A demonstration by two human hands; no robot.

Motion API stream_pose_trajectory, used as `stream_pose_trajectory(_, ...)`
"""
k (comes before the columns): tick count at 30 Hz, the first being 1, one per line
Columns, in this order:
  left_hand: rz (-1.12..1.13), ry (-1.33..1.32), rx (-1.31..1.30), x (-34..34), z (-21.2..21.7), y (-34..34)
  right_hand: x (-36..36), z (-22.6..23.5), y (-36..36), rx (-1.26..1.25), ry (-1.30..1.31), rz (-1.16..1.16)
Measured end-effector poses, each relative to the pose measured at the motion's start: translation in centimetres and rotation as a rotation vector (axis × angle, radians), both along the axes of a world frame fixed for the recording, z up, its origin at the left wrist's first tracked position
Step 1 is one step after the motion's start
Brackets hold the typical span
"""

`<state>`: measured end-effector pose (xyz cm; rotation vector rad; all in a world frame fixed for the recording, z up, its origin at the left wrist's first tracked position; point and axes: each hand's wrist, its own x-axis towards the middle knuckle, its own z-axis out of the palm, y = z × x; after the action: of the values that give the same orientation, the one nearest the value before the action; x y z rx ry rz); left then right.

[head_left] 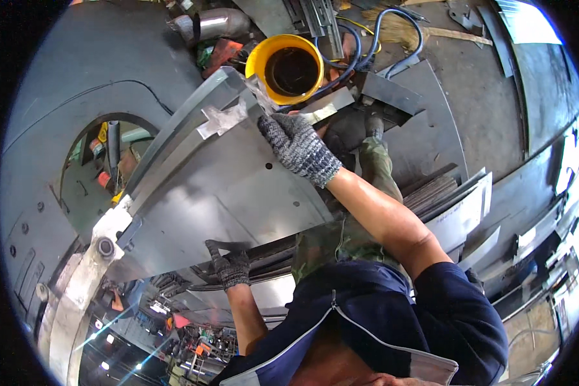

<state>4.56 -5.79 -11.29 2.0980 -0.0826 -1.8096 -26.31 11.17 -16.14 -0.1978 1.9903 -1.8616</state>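
Large grey curved steel sheet (225,186), centre frame, held by both gloved hands. Right hand (299,149) clasps its upper edge below the yellow plastic bucket (288,67); left hand (230,265) clutches its lower edge. Good handling likely needs both grips firm, keeping the sheet level and fingers off sharp corners.

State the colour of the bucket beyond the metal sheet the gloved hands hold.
Yellow outside, dark inside: the bucket, clearest in the head view.
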Motion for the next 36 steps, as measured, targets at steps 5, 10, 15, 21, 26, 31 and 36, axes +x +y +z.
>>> stream_pose_trajectory(5, 0.015, -0.086, -0.022, 0.4, 0.3, -0.3, -0.7, 1.3, 0.3, 0.058, -0.043, 0.128)
stream_pose_trajectory(10, 0.061, -0.09, -0.078, -2.6, 1.9, 1.5, -0.2, 1.5, 0.0, 0.042, 0.027, 0.009)
stream_pose_trajectory(15, 0.043, -0.115, -0.067, -0.1, 0.7, 0.4, -0.6, 1.9, 0.3, 0.024, -0.048, 0.086)
stream_pose_trajectory(21, 0.087, -0.057, -0.001, 1.5, 0.0, -0.6, -0.8, 2.6, 0.5, 0.008, -0.171, 0.129)
stream_pose_trajectory(26, 0.04, -0.065, -0.034, 0.4, 0.7, 0.1, -0.4, 1.6, 0.4, 0.04, -0.077, 0.127)
stream_pose_trajectory(31, 0.057, -0.148, -0.024, -0.5, 1.3, 0.2, -0.4, 1.6, 0.2, -0.071, -0.057, 0.039)
stream_pose_trajectory(36, 0.049, -0.147, -0.07, -1.7, 1.8, 0.9, -0.4, 1.5, 0.3, -0.003, -0.013, 0.091)
